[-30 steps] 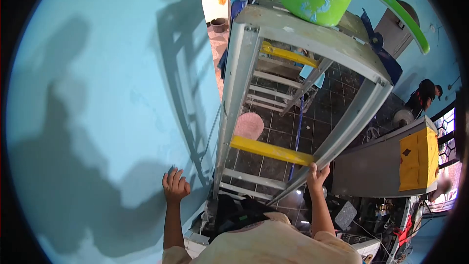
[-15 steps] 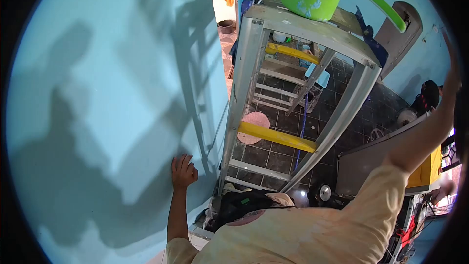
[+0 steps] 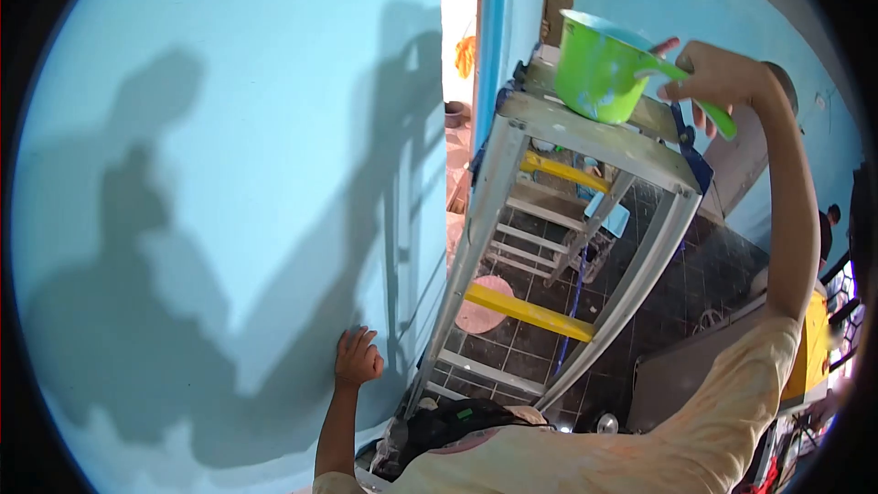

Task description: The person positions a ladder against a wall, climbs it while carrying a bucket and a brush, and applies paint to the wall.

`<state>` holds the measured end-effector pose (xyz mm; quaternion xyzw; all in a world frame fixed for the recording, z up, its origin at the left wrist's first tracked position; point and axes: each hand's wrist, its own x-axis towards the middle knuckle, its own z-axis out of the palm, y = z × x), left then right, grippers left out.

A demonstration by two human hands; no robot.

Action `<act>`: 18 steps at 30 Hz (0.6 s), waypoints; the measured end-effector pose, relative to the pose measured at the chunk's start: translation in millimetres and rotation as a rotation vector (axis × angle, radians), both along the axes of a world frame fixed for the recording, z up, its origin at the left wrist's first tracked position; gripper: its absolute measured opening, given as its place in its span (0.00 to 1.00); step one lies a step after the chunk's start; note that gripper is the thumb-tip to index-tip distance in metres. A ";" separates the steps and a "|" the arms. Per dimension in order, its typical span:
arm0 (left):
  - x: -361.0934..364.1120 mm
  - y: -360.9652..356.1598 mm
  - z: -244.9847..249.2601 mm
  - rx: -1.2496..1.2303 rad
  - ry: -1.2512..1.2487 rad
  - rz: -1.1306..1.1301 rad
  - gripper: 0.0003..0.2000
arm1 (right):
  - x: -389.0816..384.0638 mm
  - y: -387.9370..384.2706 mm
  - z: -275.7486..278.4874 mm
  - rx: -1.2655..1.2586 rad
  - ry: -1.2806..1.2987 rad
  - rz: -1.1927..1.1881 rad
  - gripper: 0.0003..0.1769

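Observation:
A green long-handled dipper point(image 3: 599, 73), smeared with pale paint, stands on the top of a metal stepladder point(image 3: 604, 142). My right hand point(image 3: 718, 78) is at the dipper's handle, its fingers bent round it. Something reddish sticks out over the dipper's rim beside that hand. Lower left, my left hand point(image 3: 358, 356) rests against the light blue wall point(image 3: 274, 174), fingers partly bent and apart, holding nothing.
Yellow and grey rungs run down the ladder. Below lies a dark tiled floor point(image 3: 658, 256) with a round pink mat point(image 3: 485, 311). A doorway stands beyond the wall's edge. Another person point(image 3: 828, 229) is at the far right.
My right hand has come from the far right edge to the dipper's handle. The view has shifted, so the ladder and dipper appear lower. My left hand stays against the wall.

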<state>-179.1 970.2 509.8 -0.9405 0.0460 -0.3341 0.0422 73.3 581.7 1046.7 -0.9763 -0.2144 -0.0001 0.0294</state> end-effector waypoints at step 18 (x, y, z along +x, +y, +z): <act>-5.0 -10.6 24.8 -0.277 -0.020 -0.165 0.02 | 10.6 -5.5 18.3 0.578 -0.034 0.324 0.23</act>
